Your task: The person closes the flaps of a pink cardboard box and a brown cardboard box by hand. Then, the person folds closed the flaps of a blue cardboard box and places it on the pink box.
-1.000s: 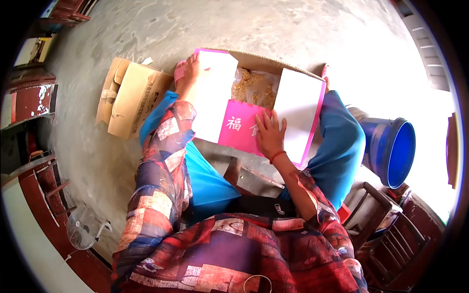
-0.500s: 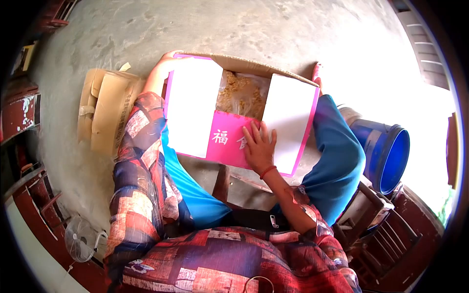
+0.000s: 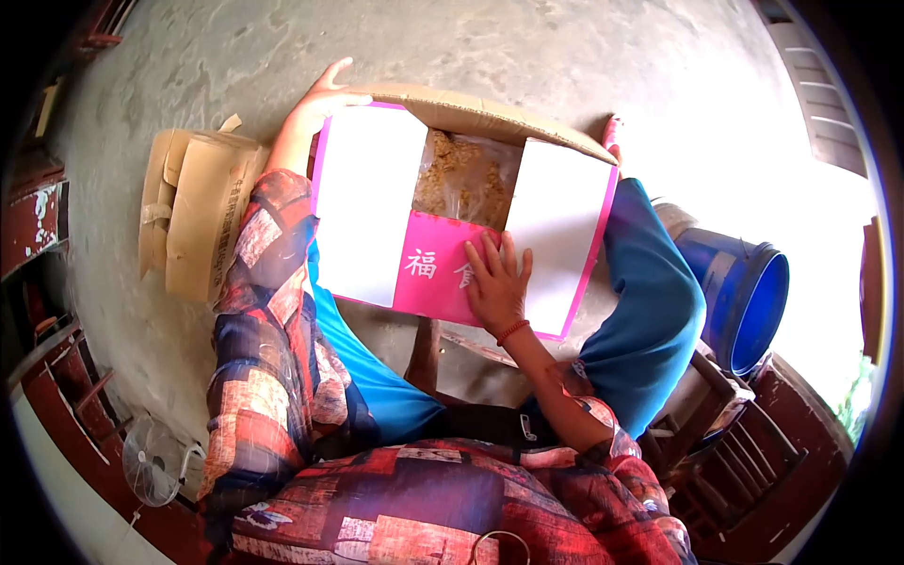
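Observation:
A pink and white cardboard box (image 3: 369,198) sits between my knees, its two white side flaps folded inward. The near pink flap (image 3: 428,273), printed with white characters, lies folded in too, with my right hand (image 3: 499,287) flat on it, fingers apart. My left hand (image 3: 325,102) is at the far left corner, fingers spread, one digit reaching to the edge of the raised brown far flap (image 3: 490,118). Through the gap between the flaps shows a clear plastic bag (image 3: 466,179) of golden-brown crumbly pieces.
Flattened brown cartons (image 3: 202,217) stand on the concrete floor to the left. A blue bucket (image 3: 725,292) lies on its side at the right, near a dark wooden chair (image 3: 725,461). A small fan (image 3: 155,461) is at the lower left.
My left hand has risen from the box's left corner and its fingers have spread. The far flap shows more of its brown inner face. My right hand stays on the pink flap.

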Demonstrator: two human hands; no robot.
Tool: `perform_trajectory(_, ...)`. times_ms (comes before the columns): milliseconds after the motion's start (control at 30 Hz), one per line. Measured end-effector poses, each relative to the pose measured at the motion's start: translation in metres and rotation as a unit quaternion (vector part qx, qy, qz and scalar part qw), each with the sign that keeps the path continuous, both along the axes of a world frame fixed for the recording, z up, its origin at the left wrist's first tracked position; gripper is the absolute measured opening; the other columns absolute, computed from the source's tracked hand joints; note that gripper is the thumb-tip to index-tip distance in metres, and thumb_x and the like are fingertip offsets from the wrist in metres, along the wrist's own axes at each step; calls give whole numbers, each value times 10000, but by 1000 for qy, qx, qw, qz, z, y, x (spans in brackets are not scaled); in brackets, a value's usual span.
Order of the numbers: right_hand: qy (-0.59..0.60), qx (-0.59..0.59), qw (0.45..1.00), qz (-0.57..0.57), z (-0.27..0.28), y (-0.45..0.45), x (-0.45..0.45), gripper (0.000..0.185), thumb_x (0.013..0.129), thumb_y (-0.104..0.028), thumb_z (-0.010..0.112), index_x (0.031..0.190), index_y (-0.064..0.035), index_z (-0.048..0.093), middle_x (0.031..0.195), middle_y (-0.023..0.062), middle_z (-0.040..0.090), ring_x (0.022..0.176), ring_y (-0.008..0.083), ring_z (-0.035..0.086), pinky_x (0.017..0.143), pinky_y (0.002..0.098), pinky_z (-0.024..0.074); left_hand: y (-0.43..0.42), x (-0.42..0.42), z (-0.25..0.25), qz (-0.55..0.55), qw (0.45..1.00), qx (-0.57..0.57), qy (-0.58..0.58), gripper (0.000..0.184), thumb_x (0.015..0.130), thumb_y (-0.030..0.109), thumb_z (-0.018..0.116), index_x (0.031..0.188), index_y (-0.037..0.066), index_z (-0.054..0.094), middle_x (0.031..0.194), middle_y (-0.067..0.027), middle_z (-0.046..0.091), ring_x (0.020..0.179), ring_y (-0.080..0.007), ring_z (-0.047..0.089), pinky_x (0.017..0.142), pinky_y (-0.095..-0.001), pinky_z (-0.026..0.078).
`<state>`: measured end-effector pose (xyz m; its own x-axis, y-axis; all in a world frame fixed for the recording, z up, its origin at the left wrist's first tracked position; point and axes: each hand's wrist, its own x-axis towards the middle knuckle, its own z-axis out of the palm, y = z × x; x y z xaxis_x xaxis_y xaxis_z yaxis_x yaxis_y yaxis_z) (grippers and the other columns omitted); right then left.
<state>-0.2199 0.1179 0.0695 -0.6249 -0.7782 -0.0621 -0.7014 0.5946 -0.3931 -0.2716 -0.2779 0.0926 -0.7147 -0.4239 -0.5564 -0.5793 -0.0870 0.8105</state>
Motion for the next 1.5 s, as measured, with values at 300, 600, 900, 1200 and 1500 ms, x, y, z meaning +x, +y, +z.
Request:
perform_trajectory(300,8,-14,1000,-6,0,-2,0,467,759,-176,507,1225,-165,475,1311,83,391,1290,293,231,1011,562,88,12,-23,-6,350,903,100,230,565,782,445,580,1167,43,490,1118,-102,535,1072,-194,467,927,-365,350)
perform_trajectory(600,20,-32,999,5,-2,1,-1,464,730,-144,531,1190,-102,483,1292,113,392,1287,305,233,1006,575,98,-4,44,1,171,905,283,267,267,794,265,564,687,24,608,890,-141,637,880,-209,571,835,-349,433)
perform_trajectory(900,17,-20,1000,10,12,5,-3,451,692,-80,548,1142,-66,509,1266,165,400,1257,294,287,1001,531,210,15,91,30,-290,911,-295,1,412,740,178,644,1146,176,577,1335,-183,366,1219,-304,369,1000,-365,315)
perform_trajectory(1200,79,-179,981,1,53,11,-35,433,696,-86,521,1128,-90,508,1205,151,448,1120,325,414,908,445,340,135,106,13,-287,793,-483,-236,753,764,246,575,1378,349,152,1432,-212,76,1311,-396,96,1047,-432,206)
perform_trajectory(1500,-14,140,990,-28,12,21,-48,651,793,-197,481,1378,-176,196,1445,58,131,1327,270,126,1012,523,199,127,123,-9,-313,854,-384,-160,631,765,152,529,1331,333,316,1448,-105,136,1328,-290,137,1023,-403,283)
